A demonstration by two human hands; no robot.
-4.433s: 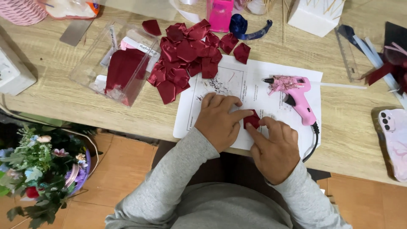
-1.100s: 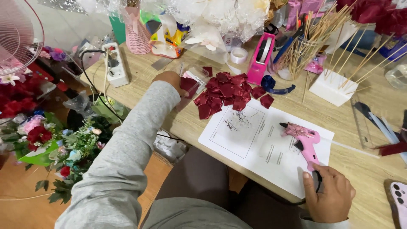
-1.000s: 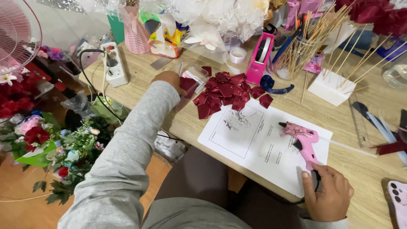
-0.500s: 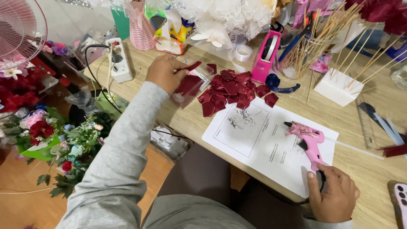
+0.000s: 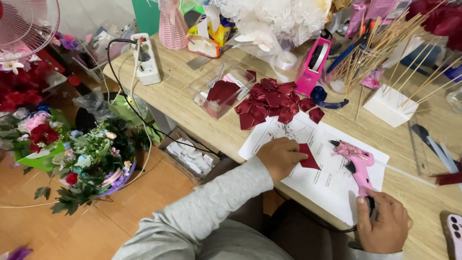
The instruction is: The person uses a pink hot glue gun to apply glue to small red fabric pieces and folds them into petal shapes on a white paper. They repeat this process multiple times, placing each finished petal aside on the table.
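The right hand [image 5: 382, 224] rests at the near edge of the desk [image 5: 192, 96], its fingers clenched around the base of the pink glue gun [image 5: 355, 161], where the cord leaves the handle. The gun lies on a sheet of white paper [image 5: 313, 168], nozzle pointing away to the left. The left hand [image 5: 279, 156] lies on the same paper, further left, its fingers grasping a dark red petal [image 5: 308, 158] that sits flat on the sheet just beside the fingertips. Beyond the paper, a pile of petals [image 5: 272, 101] of the same red spreads over the desk, touching the paper's far edge. Left of the pile stands a clear box [image 5: 219, 91] with more red pieces inside. Right of the pile sits a pink tape dispenser [image 5: 313, 65], and further right a white block [image 5: 390, 103] stuck with thin wooden sticks. At the far left edge of the desk lies a white power strip [image 5: 144, 60]. On the floor to the left stands a bunch of flowers [image 5: 82, 163].
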